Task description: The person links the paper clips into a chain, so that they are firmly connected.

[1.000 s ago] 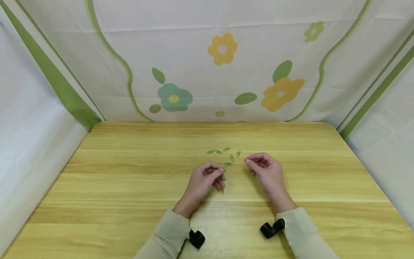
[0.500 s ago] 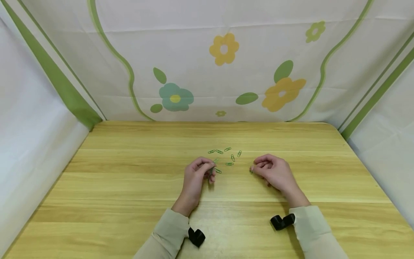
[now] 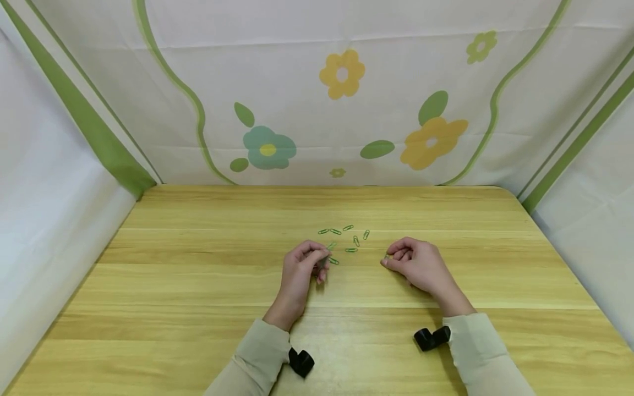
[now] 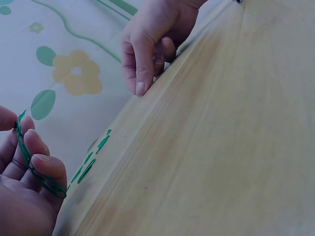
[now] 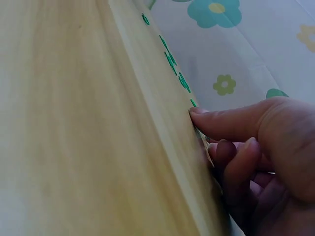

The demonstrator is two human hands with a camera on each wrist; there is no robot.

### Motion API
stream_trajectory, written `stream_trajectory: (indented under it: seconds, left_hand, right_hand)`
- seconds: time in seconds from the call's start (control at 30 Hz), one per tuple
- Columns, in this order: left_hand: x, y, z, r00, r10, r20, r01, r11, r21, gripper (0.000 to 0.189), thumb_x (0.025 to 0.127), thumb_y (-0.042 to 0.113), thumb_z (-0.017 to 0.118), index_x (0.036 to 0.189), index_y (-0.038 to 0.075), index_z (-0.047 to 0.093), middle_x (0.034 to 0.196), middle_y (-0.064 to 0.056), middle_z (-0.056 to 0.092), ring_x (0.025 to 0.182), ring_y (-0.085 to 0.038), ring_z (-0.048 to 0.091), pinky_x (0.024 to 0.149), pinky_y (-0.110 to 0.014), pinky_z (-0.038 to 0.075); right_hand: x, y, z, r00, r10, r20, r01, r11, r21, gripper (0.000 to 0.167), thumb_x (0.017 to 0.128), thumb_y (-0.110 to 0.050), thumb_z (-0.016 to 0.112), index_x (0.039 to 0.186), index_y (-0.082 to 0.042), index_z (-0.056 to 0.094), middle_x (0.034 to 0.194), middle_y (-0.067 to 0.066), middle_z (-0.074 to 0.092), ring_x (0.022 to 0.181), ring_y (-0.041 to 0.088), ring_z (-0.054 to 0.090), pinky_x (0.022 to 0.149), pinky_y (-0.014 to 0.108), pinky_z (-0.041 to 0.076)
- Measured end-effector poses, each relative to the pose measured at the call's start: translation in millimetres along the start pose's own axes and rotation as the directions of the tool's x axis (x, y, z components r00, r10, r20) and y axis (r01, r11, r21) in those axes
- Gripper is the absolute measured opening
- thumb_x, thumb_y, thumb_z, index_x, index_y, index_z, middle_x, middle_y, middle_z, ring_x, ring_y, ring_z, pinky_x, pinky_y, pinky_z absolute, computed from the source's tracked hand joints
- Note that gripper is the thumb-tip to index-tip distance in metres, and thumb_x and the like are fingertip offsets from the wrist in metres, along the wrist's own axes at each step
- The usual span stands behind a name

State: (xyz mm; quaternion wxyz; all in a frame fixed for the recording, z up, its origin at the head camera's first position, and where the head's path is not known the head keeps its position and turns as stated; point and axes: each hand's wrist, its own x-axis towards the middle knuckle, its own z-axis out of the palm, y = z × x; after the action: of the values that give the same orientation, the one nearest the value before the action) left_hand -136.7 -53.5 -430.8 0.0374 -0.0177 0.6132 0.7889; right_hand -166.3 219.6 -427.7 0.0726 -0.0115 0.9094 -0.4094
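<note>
My left hand (image 3: 301, 272) pinches a string of linked green paper clips (image 4: 22, 142) between thumb and forefinger. In the left wrist view the string hangs from the fingertips down across the other fingers. To the right, my right hand (image 3: 420, 267) has thumb and forefinger together on a small green paper clip (image 3: 387, 257), mostly hidden by the fingertips. Its other fingers are curled, and the hand is low over the table. Between and beyond the hands lie several loose green paper clips (image 3: 356, 241), one of them (image 3: 351, 250) nearest the gap between the hands.
The wooden table (image 3: 198, 319) runs back to a white cloth (image 3: 307, 110) printed with flowers. White cloth also hangs along the left and right sides. A black wrist device (image 3: 302, 363) sits at each cuff.
Over the past second my left hand has drawn left with the string, and my right hand has moved right. In the last half second, the clip at the right fingertips has become more hidden.
</note>
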Motion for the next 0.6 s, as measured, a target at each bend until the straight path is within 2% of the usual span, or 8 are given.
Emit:
stream_trajectory:
  seconds: [0.33,0.6]
  left_hand:
    - [2.6,-2.4,-0.2,1.0,0.014,0.027,-0.015,0.999,0.051,0.011,0.103,0.008,0.068,0.101,-0.003,0.07,0.076,-0.009,0.069,0.056,-0.012,0.055,0.053,-0.023,0.048]
    - [1.2,-2.9,1.2,0.999,0.016,0.039,-0.018,0.997,0.073,0.013,0.104,0.009,0.068,0.106,-0.003,0.071,0.078,-0.011,0.07,0.056,-0.013,0.056,0.053,-0.024,0.05]
  right_hand:
    - [0.6,4.6,1.7,1.0,0.021,0.001,-0.021,0.988,0.153,0.031,0.094,-0.026,0.085,0.114,-0.007,0.071,0.098,0.008,0.072,0.064,0.018,0.067,0.058,0.032,0.061]
    - [0.3,5.0,3.1,1.0,0.023,0.008,-0.024,0.967,0.252,0.03,0.096,-0.022,0.084,0.114,-0.002,0.07,0.092,0.01,0.074,0.07,0.017,0.07,0.061,0.032,0.063]
